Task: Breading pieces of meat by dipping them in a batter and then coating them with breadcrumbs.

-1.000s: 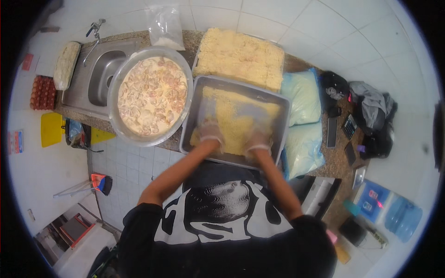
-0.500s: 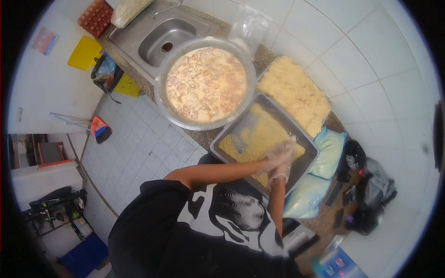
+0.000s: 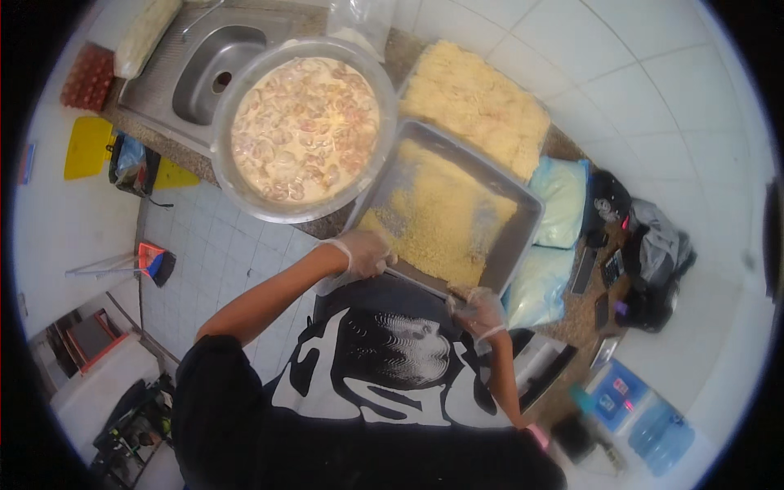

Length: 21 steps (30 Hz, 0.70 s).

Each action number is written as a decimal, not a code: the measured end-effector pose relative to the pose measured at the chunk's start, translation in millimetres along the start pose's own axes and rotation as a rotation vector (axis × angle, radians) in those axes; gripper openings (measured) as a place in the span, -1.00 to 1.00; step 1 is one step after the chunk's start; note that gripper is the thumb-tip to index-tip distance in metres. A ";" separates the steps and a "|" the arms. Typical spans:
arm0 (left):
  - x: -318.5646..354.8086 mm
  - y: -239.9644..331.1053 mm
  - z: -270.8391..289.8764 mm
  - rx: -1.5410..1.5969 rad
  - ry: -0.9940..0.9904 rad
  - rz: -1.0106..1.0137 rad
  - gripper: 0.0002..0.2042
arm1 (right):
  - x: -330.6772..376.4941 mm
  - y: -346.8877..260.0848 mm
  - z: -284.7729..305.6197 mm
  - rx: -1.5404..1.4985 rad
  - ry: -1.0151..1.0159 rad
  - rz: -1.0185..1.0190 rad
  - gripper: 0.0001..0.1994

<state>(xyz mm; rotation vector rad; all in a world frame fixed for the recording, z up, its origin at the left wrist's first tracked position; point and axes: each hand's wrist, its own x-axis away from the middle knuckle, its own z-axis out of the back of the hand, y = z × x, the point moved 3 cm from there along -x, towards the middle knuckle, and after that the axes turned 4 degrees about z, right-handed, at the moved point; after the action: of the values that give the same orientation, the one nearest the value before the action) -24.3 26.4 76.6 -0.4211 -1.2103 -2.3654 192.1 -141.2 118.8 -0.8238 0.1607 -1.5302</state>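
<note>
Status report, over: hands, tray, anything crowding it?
Left hand at gray tray's near-left corner, right hand along near rim, both gloved. Yellow crumbs uneven, tray bottom showing in patches. Metal bowl close on left.

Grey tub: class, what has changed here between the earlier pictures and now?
The left hand and right hand have drawn apart and back, off the yellow crumbs, to the near rim of the grey tub. The metal bowl and crumb-coated heap stayed beside it.
</note>
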 end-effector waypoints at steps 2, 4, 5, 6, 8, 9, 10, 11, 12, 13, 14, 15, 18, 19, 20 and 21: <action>4.7 7.0 -1.7 0.013 -0.195 0.037 -0.75 | -9.9 22.1 -8.2 0.088 -0.157 -0.122 -0.73; 0.2 6.7 -10.0 0.023 -0.285 0.053 -0.74 | 0.0 38.1 -33.5 0.169 -0.319 -0.231 -0.73; 3.1 4.8 -20.6 -0.070 -0.260 0.098 -0.75 | 9.6 38.4 -48.1 0.115 -0.181 -0.157 -0.74; 1.6 -1.0 -30.0 -0.167 -0.220 0.143 -0.76 | 10.3 38.4 -52.6 0.072 -0.035 -0.073 -0.75; -0.2 -18.1 -55.1 -0.184 -0.172 0.126 -0.80 | 11.0 32.5 -49.1 0.049 -0.207 -0.181 -0.76; -0.6 -4.7 -37.7 -0.196 -0.282 0.058 -0.80 | 14.2 39.8 -51.7 0.133 -0.298 -0.124 -0.72; -2.8 7.5 -26.0 -0.205 -0.387 -0.008 -0.79 | 15.3 44.2 -54.6 0.220 -0.389 -0.060 -0.67; -8.4 11.2 -20.5 -0.274 -0.296 0.141 -0.78 | 8.4 41.8 -49.3 0.150 -0.179 -0.102 -0.60; -7.4 12.5 -23.6 -0.275 -0.302 0.133 -0.78 | 9.9 36.4 -46.2 0.147 -0.178 -0.111 -0.60; -3.0 16.1 -31.8 -0.209 -0.357 0.091 -0.77 | 13.5 29.6 -44.7 0.100 -0.227 -0.088 -0.59; -1.0 19.1 -36.9 -0.142 -0.413 0.048 -0.75 | 18.7 25.0 -45.2 0.052 -0.275 -0.066 -0.58; 2.5 41.5 -4.6 -0.223 -0.438 0.012 -0.72 | 26.5 29.0 -50.8 0.121 -0.252 -0.024 -0.54; -8.8 32.5 3.1 0.089 -0.266 0.030 -0.61 | -1.3 1.8 3.5 -0.095 -0.100 -0.001 -0.50; -6.1 45.1 9.6 0.082 -0.274 0.027 -0.61 | -12.6 0.3 10.6 -0.347 -0.118 -0.269 -0.48; -3.8 64.2 36.6 0.207 0.019 -0.009 -0.57 | -25.9 -8.7 24.1 -0.406 0.060 -0.381 -0.51; -1.4 79.2 55.9 0.331 0.314 -0.043 -0.53 | -37.7 -14.9 33.7 -0.460 0.242 -0.486 -0.53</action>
<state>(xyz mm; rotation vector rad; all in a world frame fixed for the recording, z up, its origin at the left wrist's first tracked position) 21.5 31.8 162.0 0.0829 -1.4281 -2.1077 196.1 -91.8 136.8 -1.0884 0.5364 -2.0942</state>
